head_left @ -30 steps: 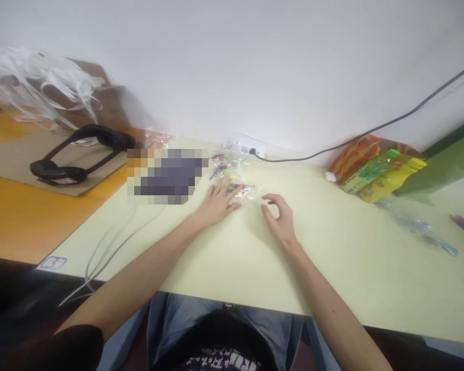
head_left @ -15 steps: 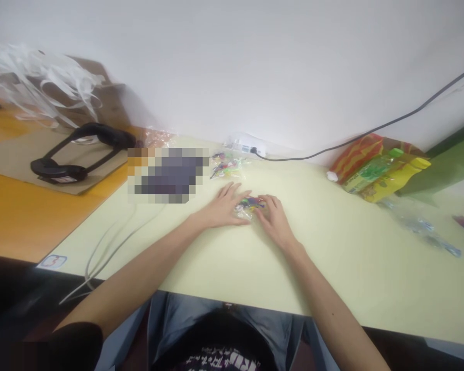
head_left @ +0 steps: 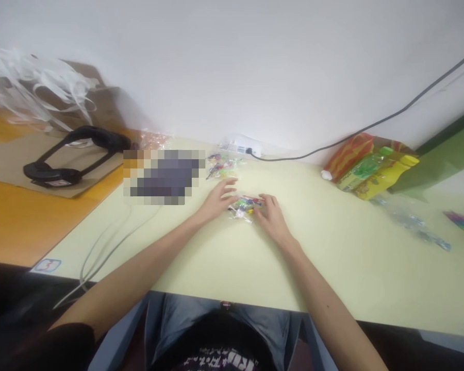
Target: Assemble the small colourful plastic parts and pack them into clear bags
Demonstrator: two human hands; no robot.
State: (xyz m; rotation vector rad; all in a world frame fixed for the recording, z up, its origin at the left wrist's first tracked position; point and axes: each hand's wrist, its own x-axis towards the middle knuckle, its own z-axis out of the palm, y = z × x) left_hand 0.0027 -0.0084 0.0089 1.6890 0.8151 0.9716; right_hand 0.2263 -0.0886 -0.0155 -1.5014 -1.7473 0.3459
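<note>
Packet of clear, crinkled plastic holding small multicoloured pieces (head_left: 240, 208), lying flat on a pale yellow-green tabletop (head_left: 224, 263) between the person's two bare hands. Blue, green, yellow, red and white show among its contents. The left hand (head_left: 215, 200) is open, its fingers spread and slightly bent, beside the packet's left end; whether it touches the plastic cannot be told. The right hand (head_left: 272, 214) curves about the right end, thumb and forefinger parted at the edge; whether they pinch the plastic is likewise unclear. Behind the packet lies a second clear plastic bag of coloured pieces (head_left: 223, 166), near a white rectangular power strip (head_left: 240, 145) into which a long dark-grey cable (head_left: 355, 135) is plugged. Left of this bag is a dark flat object obscured by coarse pixelation (head_left: 166, 178); farther left, a black looped frame (head_left: 52, 175) rests on a brown cardboard sheet (head_left: 7, 159). At right, a green-capped translucent bottle (head_left: 365, 167) lies between a red-and-yellow striped bag (head_left: 346, 157) and a yellow plastic pouch (head_left: 388, 179).
</note>
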